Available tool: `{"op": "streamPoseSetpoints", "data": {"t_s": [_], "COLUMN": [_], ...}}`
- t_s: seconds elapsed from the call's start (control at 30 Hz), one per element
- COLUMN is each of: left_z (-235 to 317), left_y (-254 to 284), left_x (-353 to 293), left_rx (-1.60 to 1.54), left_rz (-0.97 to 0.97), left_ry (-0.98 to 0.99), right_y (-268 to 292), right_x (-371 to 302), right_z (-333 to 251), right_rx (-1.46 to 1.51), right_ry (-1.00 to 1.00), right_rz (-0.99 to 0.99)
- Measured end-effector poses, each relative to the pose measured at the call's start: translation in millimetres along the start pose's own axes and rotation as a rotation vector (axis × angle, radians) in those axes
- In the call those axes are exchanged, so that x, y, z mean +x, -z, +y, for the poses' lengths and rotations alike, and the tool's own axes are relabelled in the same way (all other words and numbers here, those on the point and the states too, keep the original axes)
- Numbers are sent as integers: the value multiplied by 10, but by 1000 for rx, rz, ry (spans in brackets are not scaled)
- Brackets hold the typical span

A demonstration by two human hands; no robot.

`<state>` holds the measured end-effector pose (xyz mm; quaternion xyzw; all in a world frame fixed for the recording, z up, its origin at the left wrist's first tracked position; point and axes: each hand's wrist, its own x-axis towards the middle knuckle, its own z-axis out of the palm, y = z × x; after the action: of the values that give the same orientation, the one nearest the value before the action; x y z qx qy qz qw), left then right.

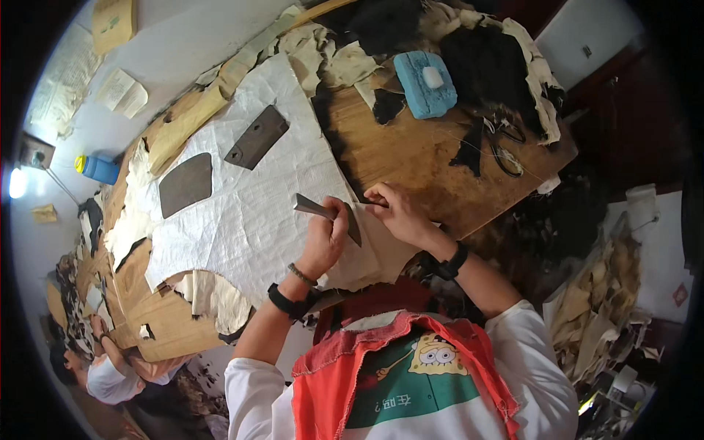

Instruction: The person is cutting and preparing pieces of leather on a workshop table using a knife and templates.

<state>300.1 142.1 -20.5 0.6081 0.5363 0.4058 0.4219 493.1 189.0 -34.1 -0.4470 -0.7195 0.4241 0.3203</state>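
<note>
My left hand (324,238) is closed around a flat grey metal tool (306,205) that looks like a knife. Its wide end points up and left, and a dark, pointed part (356,226) shows beyond my fingers. Close to its right, my right hand (400,218) pinches a thin dark edge or strip (375,204), too small to name. Both hands are over the right edge of a white woven sheet (257,213) spread on the wooden table (414,165). Two flat dark pieces lie on the sheet: one with a rounded corner (185,185), one oblong (256,137).
A blue block (427,95) with a white lump (433,77) on top sits at the far side. Scissors (507,160) lie at the right near black fur scraps (469,150). Pale hide pieces (213,297) edge the table. Another person (114,374) is at the lower left.
</note>
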Motion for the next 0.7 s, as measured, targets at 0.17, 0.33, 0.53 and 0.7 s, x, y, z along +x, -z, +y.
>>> {"op": "streamPoseSetpoints", "data": {"t_s": [0.17,0.33,0.53,0.7], "left_z": [-206,-257,-252,-209], "left_y": [-90,-148,-202,-196], "left_x": [69,67,73,124], "left_rx": [36,84,145,354], "left_rz": [-48,-55,-9,-48], "left_ry": [10,22,-18,-66], "right_y": [-65,-77,-99,-168], "right_x": [60,108,173,186], "right_z": [101,50,44,87], "right_rx": [-124,-201,-137,-132], "right_ry": [20,39,-7,107], "right_rz": [-35,-23,-41,-50]}}
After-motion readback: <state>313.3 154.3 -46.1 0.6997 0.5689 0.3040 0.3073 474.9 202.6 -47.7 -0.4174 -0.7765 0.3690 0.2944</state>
